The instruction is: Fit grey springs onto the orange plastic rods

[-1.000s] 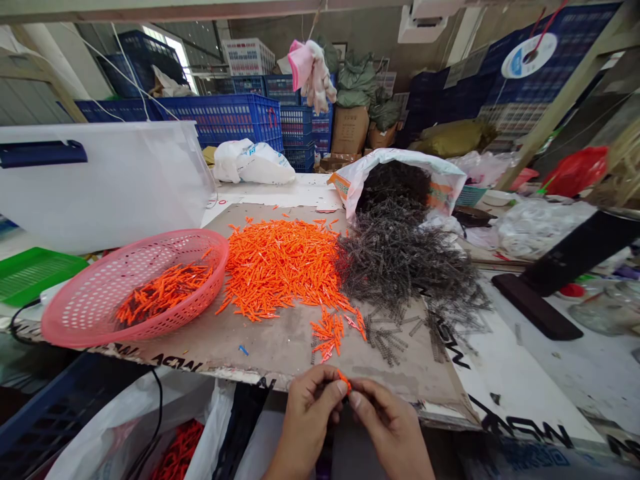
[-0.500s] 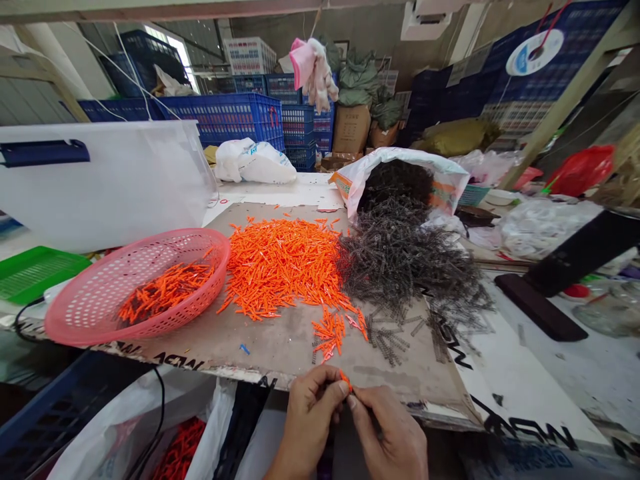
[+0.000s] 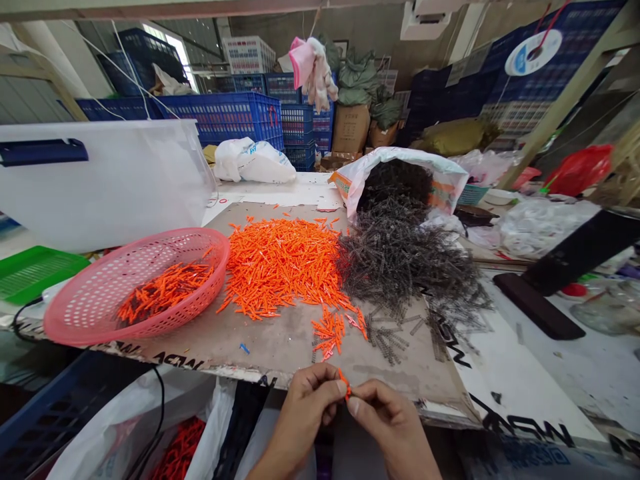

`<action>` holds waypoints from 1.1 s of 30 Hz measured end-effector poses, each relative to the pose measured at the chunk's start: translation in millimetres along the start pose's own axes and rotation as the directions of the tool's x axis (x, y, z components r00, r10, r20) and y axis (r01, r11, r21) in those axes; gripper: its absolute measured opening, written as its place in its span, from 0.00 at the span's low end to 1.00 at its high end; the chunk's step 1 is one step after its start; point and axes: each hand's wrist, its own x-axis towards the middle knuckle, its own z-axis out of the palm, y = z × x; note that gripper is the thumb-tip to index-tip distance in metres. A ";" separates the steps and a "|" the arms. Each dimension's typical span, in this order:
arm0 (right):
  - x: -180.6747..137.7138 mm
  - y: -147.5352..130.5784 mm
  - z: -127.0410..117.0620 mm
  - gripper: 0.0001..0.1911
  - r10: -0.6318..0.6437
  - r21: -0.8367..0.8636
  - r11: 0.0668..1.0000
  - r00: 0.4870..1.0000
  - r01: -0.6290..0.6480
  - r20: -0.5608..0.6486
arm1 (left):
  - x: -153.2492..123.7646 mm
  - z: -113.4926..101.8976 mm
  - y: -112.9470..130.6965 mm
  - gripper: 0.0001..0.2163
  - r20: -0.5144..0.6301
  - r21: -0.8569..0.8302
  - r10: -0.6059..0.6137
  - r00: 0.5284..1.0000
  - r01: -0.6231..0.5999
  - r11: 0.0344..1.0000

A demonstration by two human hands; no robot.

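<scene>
Near the table's front edge, my left hand (image 3: 311, 415) pinches a small orange plastic piece (image 3: 344, 381) between thumb and forefinger. My right hand (image 3: 384, 417) is closed at the lower end of that piece, thumb and forefinger pressed together. Dark bands there look like a black spring on the piece, mostly covered by my fingertips. Just beyond lies a small cluster of loose orange pieces (image 3: 330, 332), in front of a large orange heap (image 3: 283, 263). To its right, a pile of black springs (image 3: 405, 253) spills from a white bag (image 3: 370, 167), with several springs (image 3: 387, 337) scattered nearer me.
At left, a pink perforated basket (image 3: 60, 313) holds orange pieces with dark parts. Behind it stands a translucent white bin (image 3: 115, 180), beside a green tray (image 3: 40, 270). A black stand (image 3: 540, 307) is at right. Below the table edge, an open white sack (image 3: 95, 433) contains red pieces.
My hands have shifted slightly, and the right fingertips sit a little lower along the orange piece, so more of it shows between them. The piles and basket look the same.
</scene>
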 end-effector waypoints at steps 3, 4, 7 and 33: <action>-4.8 -0.2 1.0 0.11 -0.159 -0.262 0.955 0.985 0.138 -0.061 | -4.1 1.0 7.5 0.08 0.015 0.305 0.156 0.988 -0.153 0.940; -6.2 0.7 1.7 0.11 -0.233 -0.357 0.914 0.970 0.193 -0.073 | -5.4 1.6 9.4 0.09 0.017 0.384 0.211 0.977 -0.201 0.901; -9.4 3.9 3.1 0.10 -0.425 -0.523 0.782 0.904 0.338 -0.052 | -8.9 2.7 12.1 0.10 0.026 0.530 0.324 0.946 -0.288 0.798; 10.1 4.3 -25.6 0.18 -0.388 -0.577 0.758 0.921 0.303 -0.026 | 5.4 8.0 4.1 0.08 -0.117 -0.150 -0.024 0.993 0.007 0.989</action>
